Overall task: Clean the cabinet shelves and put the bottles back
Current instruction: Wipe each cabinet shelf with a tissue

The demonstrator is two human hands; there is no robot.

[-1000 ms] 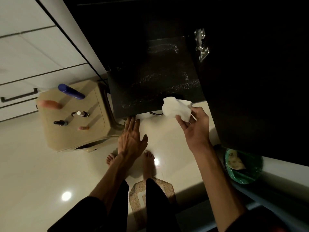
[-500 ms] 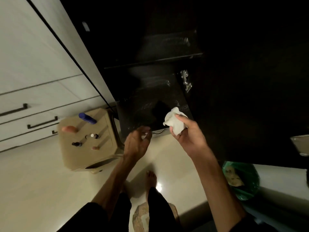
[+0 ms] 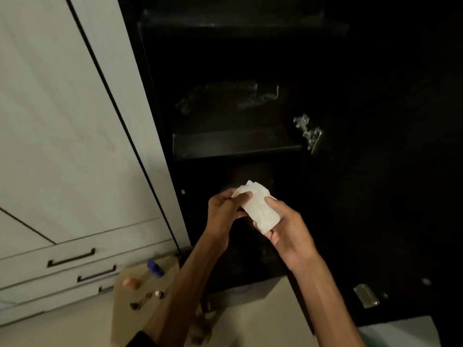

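A white wipe [image 3: 260,209] is held between both hands in front of the open dark cabinet. My left hand [image 3: 224,211] pinches its upper left edge, and my right hand [image 3: 288,229] grips its lower right side. Behind the hands, a dark cabinet shelf [image 3: 235,144] shows pale dusty streaks on its top. Another shelf [image 3: 225,23] sits higher up in the dark. Several small bottles stand on a beige stool [image 3: 120,309] at lower left: a blue one [image 3: 154,267], a pink one [image 3: 130,282] and small dark ones [image 3: 147,296].
White drawers with dark handles [image 3: 71,257] fill the left side. A metal hinge [image 3: 309,134] is fixed on the cabinet's right wall, with another metal fitting [image 3: 365,295] lower down. Pale floor [image 3: 263,321] shows below my arms.
The view has tilted up toward the shelves. My left hand rose from hanging open above the floor and took hold of the wipe that my right hand carried.
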